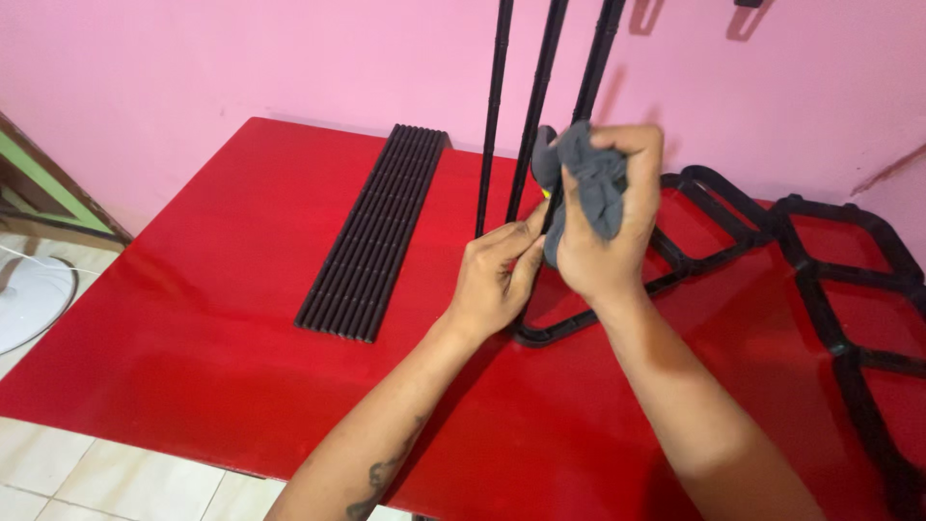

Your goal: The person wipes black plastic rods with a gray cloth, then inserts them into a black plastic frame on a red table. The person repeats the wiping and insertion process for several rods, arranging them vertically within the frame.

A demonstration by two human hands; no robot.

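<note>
Right hand point(608, 227) clenched around a grey cloth point(588, 183), pressed against the rightmost of three upright black rods point(540, 92). Left hand point(497, 280) pinches that rod's base just beside it. Bundle of black rods point(374, 232) lies flat on red tabletop point(193, 318); black lattice frame point(830, 280) to the right.

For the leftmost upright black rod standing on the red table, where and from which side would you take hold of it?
Grip the leftmost upright rod around its bare middle shaft, coming from the left. It is thin and vertical, so fingers wrap it easily, and that side is open above the table. To its right stand two more rods, and the left hand and the right hand with the grey cloth crowd the base.
</note>
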